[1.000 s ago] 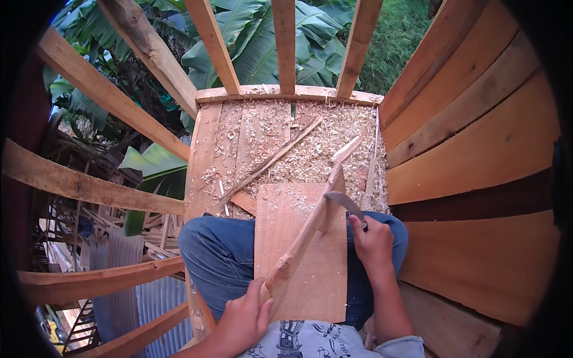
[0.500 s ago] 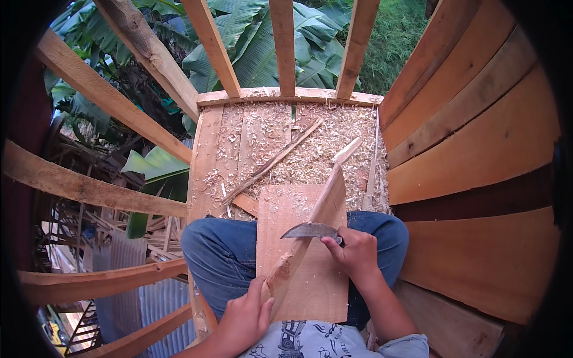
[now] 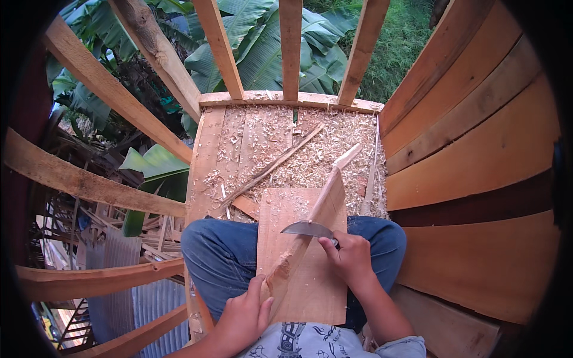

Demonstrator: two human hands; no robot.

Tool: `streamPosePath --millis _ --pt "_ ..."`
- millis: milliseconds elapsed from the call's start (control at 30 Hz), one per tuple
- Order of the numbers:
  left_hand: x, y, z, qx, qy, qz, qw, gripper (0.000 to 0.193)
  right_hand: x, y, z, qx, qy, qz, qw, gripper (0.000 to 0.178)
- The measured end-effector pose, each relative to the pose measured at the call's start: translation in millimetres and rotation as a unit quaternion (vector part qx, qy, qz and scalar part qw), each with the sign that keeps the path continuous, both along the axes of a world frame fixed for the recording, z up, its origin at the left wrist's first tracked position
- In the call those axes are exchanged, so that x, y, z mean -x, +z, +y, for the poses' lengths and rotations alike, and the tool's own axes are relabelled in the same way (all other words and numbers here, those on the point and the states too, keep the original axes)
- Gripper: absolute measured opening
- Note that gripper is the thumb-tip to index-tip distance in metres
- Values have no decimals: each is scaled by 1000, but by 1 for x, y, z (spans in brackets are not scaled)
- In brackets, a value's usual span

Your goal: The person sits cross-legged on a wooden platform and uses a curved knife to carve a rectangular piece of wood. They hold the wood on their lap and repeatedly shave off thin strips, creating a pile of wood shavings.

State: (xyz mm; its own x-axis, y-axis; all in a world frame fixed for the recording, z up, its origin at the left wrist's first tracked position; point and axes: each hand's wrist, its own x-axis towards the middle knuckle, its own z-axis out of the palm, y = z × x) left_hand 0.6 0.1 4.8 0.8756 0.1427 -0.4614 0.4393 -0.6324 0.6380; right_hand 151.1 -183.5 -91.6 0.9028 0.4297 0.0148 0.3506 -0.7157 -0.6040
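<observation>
A long piece of wood stands on its edge, slanting from near my body up and away to the right. My left hand grips its near end, which looks rough and freshly cut. In my right hand is a curved knife, held by the handle. Its grey blade lies across the wood's upper edge, pointing left. Beneath the wood, a flat rectangular board rests over my lap, between my knees. The far end of the wood tapers to a pale, whittled tip.
Wood shavings cover the plank floor ahead, where a thin stick lies aslant. Wooden slats fence the front and left side. A plank wall closes the right. Banana leaves grow beyond the slats.
The view has shifted slightly. My right hand and the knife stay at nearly the same place on the wood's edge; my left hand keeps its grip.
</observation>
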Motion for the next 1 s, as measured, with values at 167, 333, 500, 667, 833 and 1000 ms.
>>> streamPosePath --millis 167,333,500,667,833,1000 --pt "-6 5 -4 19 -1 7 1000 43 38 11 9 -51 87 56 993 47" --pt "0 6 -2 13 -4 23 1000 42 -31 -7 -14 -21 -165 130 978 46" --pt "-2 2 -5 24 -20 10 999 42 17 20 -2 -29 13 96 995 46" --pt "-4 4 -3 5 -17 4 1000 42 15 3 -3 -25 18 22 999 45" --pt "-8 6 -3 14 -16 28 999 43 19 23 3 -3 -26 101 995 46" --pt "-2 4 -9 6 -20 -4 1000 43 25 33 -2 48 37 40 997 48"
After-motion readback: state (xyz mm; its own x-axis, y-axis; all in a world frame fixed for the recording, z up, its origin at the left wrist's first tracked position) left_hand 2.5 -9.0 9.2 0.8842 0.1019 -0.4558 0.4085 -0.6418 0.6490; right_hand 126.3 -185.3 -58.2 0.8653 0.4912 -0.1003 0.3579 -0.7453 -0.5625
